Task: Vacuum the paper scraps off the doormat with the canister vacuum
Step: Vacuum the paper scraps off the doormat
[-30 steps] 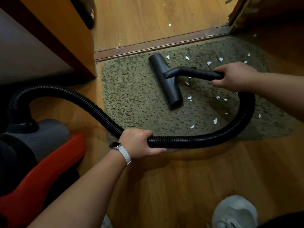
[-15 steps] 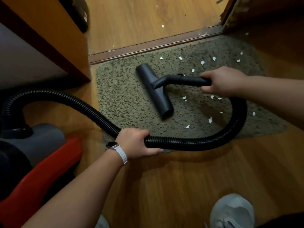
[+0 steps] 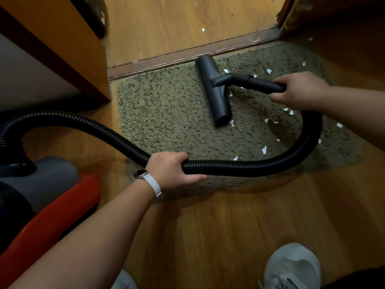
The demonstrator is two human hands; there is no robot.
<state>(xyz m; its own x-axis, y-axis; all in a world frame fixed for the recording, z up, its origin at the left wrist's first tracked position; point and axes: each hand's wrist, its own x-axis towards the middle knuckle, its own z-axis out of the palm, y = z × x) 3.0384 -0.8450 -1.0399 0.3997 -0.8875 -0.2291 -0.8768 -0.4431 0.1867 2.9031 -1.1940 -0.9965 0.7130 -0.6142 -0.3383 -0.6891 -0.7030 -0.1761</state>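
Vacuuming is unfinished: paper scraps (image 3: 264, 150) are left on the doormat (image 3: 166, 113) at 3 o'clock; wand (image 3: 262, 85) gripped by right hand (image 3: 300, 90), hose (image 3: 250, 167) by left hand (image 3: 173, 170).

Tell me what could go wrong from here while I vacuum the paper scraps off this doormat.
1. The hose loops over the doormat right beside paper scraps; dragging it may flick them onto the wood floor.
2. The right hand steers the wand, and the nozzle has its far end close to the threshold strip; it might catch.
3. One scrap lies beyond the strip, easily missed.
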